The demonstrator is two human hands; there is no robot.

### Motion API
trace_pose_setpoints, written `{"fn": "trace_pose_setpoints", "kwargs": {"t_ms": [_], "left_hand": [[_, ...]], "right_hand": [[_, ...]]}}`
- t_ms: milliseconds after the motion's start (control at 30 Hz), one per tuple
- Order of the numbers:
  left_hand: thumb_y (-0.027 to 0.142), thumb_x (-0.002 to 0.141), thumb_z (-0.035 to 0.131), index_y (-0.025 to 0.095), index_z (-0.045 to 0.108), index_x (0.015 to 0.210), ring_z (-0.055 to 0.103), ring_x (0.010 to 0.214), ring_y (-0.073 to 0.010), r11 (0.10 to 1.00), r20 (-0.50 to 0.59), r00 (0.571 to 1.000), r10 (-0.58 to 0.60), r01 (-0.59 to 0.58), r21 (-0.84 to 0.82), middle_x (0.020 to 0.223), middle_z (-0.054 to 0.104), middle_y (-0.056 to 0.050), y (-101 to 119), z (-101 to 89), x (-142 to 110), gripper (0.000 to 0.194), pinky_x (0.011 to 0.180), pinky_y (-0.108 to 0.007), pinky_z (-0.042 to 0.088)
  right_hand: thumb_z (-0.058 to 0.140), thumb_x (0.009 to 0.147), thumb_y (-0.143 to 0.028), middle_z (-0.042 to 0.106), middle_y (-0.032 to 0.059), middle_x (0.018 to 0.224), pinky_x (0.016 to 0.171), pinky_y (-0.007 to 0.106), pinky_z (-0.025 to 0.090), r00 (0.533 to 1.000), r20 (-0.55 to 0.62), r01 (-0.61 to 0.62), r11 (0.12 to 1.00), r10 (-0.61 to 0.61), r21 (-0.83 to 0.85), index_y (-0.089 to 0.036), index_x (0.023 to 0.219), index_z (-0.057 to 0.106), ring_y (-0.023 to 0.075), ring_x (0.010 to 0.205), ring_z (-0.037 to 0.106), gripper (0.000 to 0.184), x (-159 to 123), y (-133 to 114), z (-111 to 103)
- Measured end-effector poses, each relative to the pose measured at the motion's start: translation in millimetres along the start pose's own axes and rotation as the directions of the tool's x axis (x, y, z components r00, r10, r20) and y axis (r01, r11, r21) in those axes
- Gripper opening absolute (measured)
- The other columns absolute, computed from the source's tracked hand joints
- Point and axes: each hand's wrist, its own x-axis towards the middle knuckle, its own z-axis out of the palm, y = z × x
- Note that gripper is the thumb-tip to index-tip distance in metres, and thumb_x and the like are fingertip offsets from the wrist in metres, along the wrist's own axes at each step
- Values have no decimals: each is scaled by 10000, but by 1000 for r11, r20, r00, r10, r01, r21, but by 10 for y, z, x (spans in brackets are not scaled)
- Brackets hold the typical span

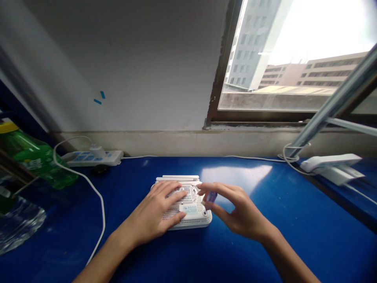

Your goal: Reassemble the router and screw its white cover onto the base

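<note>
A white router [193, 222] lies underside up on the blue table, its vent holes and printed labels facing me and its folded antennas along the far edge. My left hand [156, 206] rests flat on the router's left half, fingers spread across the labels. Over the router's right edge, my right hand [235, 206] pinches a small translucent purplish object [211, 196] between thumb and fingers. Its exact kind is too small and partly hidden to tell. The fingertips are close to the router's right side; I cannot tell whether they touch it.
At the left are a green bottle [38, 161] and a clear plastic bottle [22, 220]. A power strip [113, 158] with a plugged-in charger stands by the wall, its white cable [101, 204] crossing the table. Another white power strip [332, 161] sits right, near a metal pole [318, 118].
</note>
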Motion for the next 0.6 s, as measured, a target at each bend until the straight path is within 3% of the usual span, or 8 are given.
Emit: {"fn": "trace_pose_setpoints", "kwargs": {"t_ms": [333, 533, 600], "left_hand": [[470, 990, 608, 355, 530, 1467, 439, 1429, -313, 1000, -2, 1000, 4, -4, -3, 1557, 481, -51, 13, -5, -7, 497, 1185, -530, 375], [481, 1001, 586, 349, 528, 1466, 429, 1433, -313, 1000, 9, 1000, -3, 3, 7, 1565, 471, -54, 8, -1, -10, 487, 1187, -535, 368], [491, 1005, 578, 348, 527, 1467, 429, 1434, -312, 1000, 10, 1000, -1, 1, 5, 1567, 469, -53, 5, -2, -9, 486, 1188, -534, 366]], "right_hand": [[750, 919, -226, 773, 26, 978, 778, 266, 559, 996, -58, 58, 997, -61, -52, -230, 1147, 668, 151, 833, 732, 242, 1, 38, 48], [781, 900, -329, 765, 17, 891, 726, 289, 551, 986, -95, 126, 981, -140, -145, -235, 1244, 642, 159, 746, 709, 383, 7, 79, 57], [751, 925, -323, 774, 50, 964, 757, 309, 564, 984, -80, 144, 974, -159, -174, -229, 1264, 647, 185, 826, 720, 367, 3, 76, 38]]}}
